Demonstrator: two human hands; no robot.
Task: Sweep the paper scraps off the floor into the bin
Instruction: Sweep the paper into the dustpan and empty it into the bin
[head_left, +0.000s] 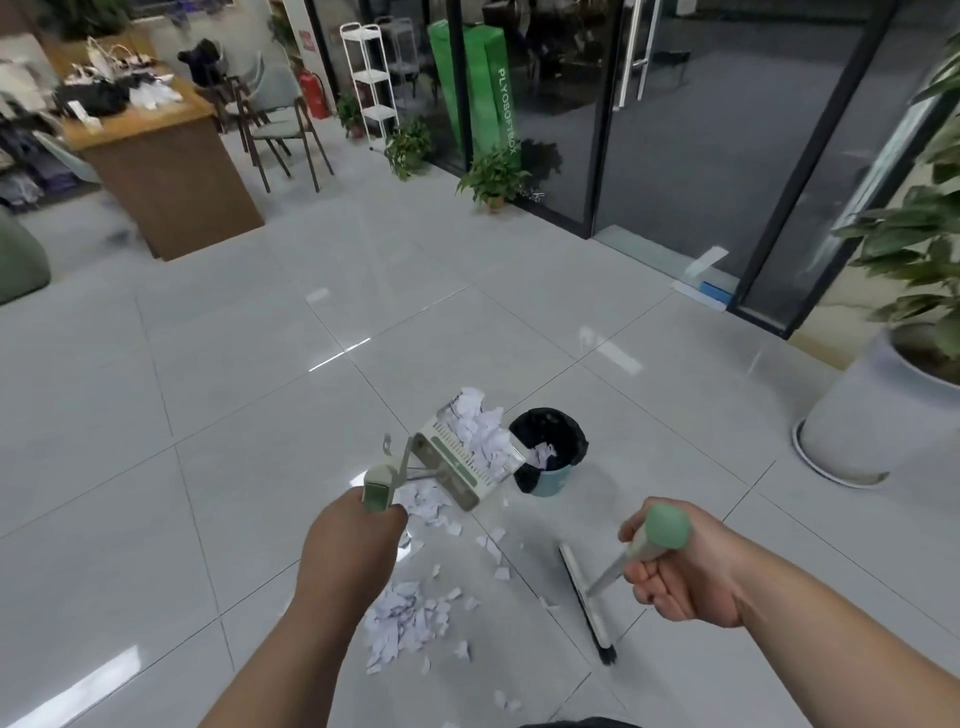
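My left hand (349, 543) grips the green handle of a white dustpan (457, 460), which is lifted and tilted toward a small blue bin (553, 480) lined with a black bag. White paper scraps (480, 434) fill the pan and spill at the bin's rim. More paper scraps (402, 621) lie in a pile on the floor below my left hand, with loose bits around it. My right hand (675, 569) grips the green-capped handle of a broom (587, 603), whose dark bristle head rests on the tiles to the right of the pile.
A large white planter (872, 415) with a leafy plant stands at the right. Glass doors (675, 130) run along the back, with small potted plants (491, 179) at their foot. A wooden desk (171, 171) and chairs (283, 122) stand at the far left.
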